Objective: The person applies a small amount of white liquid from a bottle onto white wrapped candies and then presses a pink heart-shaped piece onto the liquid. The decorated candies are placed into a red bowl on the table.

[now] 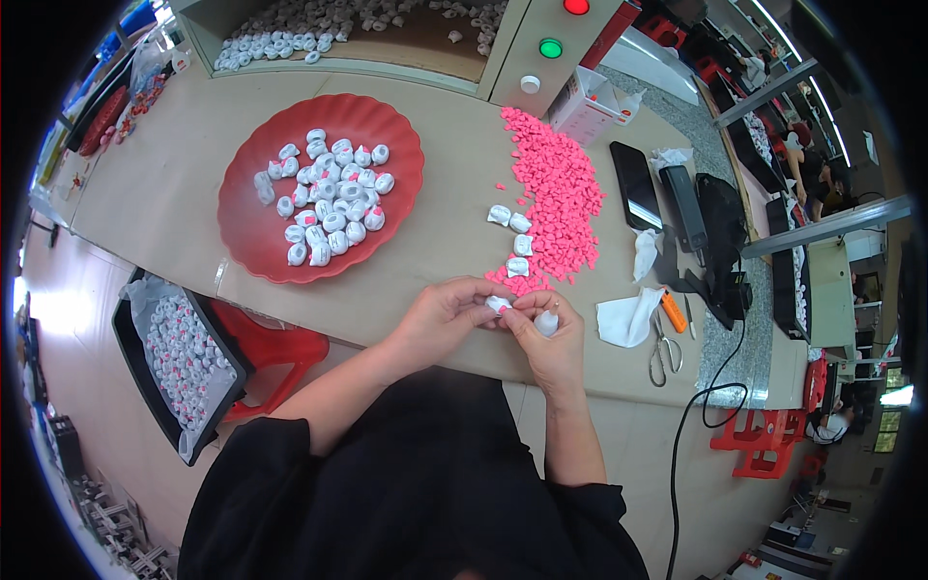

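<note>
Near the table's front edge, my left hand [443, 314] is closed in a pinch on a small white rounded piece [497, 304] with a bit of pink on it. From the other side, the thumb and fingers of my right hand [551, 350] pinch the same piece. Another whitish thing [547, 323] shows at my right fingers; whether it is a second piece or a finger cover I cannot make out. Just beyond my hands lies a heap of small pink bits [556, 184]. Several white pieces [518, 245] stand in a row along its left edge.
A red scalloped bowl [246, 237] of similar white pieces stands left. Right lie a phone [635, 184], a white cloth [626, 319], an orange-handled tool [673, 312] and scissors [664, 358]. A black tray [227, 372] sits on a red stool [280, 343]. A cable [680, 464] hangs down at right.
</note>
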`<state>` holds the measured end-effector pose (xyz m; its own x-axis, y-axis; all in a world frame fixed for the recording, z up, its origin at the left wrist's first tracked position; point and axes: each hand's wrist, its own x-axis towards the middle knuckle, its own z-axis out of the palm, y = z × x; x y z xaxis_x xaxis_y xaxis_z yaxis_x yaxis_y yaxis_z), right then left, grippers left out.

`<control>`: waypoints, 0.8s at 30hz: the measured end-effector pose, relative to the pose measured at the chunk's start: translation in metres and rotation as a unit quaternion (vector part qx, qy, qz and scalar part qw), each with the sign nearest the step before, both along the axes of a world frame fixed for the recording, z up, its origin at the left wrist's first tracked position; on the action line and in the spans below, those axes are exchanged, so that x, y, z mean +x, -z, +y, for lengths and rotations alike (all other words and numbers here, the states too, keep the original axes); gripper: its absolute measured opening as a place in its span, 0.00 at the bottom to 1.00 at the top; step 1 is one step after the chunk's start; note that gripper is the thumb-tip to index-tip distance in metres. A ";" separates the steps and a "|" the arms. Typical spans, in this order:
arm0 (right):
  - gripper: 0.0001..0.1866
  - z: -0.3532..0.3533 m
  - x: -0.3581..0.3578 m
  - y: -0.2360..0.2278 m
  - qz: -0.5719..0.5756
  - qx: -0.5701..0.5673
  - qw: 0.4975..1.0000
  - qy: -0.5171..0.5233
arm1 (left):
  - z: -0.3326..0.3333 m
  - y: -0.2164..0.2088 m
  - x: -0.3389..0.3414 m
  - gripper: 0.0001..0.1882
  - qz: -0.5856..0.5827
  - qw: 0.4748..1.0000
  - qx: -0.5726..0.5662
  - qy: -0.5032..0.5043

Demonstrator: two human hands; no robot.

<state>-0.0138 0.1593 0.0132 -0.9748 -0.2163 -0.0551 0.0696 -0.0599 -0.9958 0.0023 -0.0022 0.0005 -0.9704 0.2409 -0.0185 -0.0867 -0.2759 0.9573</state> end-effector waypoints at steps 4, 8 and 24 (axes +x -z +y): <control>0.05 -0.004 0.003 0.002 0.018 0.037 0.999 0.033 | -0.002 0.004 -0.002 0.12 0.004 1.000 -0.005 -0.002; 0.05 -0.009 0.005 0.009 0.032 0.018 0.998 0.056 | -0.003 0.001 -0.003 0.12 -0.038 0.999 0.027 0.001; 0.08 -0.015 0.006 0.015 0.254 0.123 0.957 0.071 | 0.001 -0.004 -0.006 0.11 -0.082 0.992 0.080 -0.043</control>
<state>-0.0074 0.1447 -0.0021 -0.9078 -0.1205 0.4017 -0.4187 0.2083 -0.8839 -0.0037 -0.0013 0.0043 -0.9745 0.1703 -0.1463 -0.2077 -0.4371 0.8751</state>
